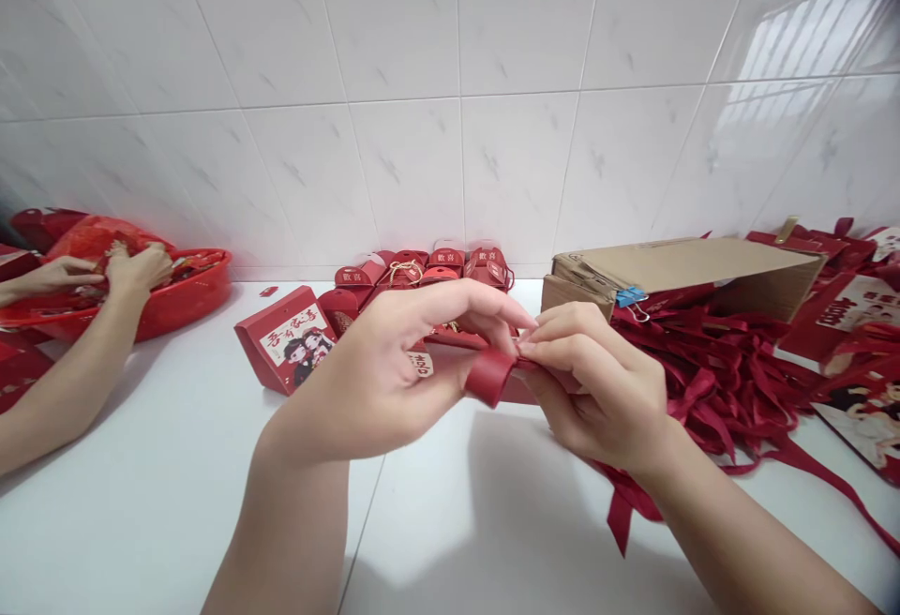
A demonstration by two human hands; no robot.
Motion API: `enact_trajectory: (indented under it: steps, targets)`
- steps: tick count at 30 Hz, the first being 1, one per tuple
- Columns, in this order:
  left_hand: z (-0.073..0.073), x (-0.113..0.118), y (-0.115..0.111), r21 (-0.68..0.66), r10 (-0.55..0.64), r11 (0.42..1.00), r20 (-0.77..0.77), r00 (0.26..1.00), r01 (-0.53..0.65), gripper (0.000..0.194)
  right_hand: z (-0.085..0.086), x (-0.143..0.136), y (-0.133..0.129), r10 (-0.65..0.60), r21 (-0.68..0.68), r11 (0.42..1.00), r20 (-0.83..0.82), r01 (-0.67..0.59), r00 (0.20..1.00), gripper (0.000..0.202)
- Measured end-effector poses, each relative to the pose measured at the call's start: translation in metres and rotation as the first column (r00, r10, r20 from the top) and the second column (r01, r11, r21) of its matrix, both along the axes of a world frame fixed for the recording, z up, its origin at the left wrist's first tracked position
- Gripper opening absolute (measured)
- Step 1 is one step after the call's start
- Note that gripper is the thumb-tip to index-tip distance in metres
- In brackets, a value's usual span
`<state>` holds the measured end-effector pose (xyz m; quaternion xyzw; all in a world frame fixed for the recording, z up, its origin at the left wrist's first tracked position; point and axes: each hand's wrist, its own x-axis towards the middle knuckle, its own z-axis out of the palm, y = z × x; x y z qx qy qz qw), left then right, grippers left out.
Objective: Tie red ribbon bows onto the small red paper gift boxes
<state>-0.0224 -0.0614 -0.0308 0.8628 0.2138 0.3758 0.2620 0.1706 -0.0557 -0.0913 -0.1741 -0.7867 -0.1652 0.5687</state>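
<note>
A dark red ribbon is bent into a loop between my hands, above the white table. My left hand comes in from the left, its thumb at the loop and its fingers arched over to the fingertips of the other hand. Pinched at the gathered part of the ribbon is my right hand. Just behind my hands is a red box partly hidden by them. To the left of my left hand stands a red gift box with a cartoon couple and Chinese writing on it.
Several small red boxes stand along the tiled wall. At right, a cardboard box with a blue binder clip adjoins a heap of red ribbons. At far left another person's hands are in a red basin.
</note>
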Motion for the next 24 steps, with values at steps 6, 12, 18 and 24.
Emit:
enact_trajectory:
  steps: [6,12,18,24]
  targets:
    - [-0.002,-0.003,0.002,0.126,-0.013,0.992,-0.1,0.995,0.026,0.039,0.001,0.001,0.003,-0.035,0.105,0.994,-0.001,0.035,0.999,0.023]
    - [-0.008,0.003,0.006,0.181,0.108,0.978,-0.031,0.994,-0.101,0.028,0.0,0.002,0.005,-0.023,0.107,0.994,-0.013,0.025,1.0,0.025]
    - [-0.009,0.003,0.007,0.225,0.135,0.965,0.014,0.991,-0.134,0.028,0.005,-0.001,0.0,0.042,-0.033,0.998,-0.154,-0.048,0.987,0.031]
    - [-0.009,0.005,0.006,0.158,0.039,0.986,0.097,0.995,-0.054,0.018,0.006,-0.001,-0.003,0.079,-0.055,0.995,-0.124,-0.086,0.989,0.025]
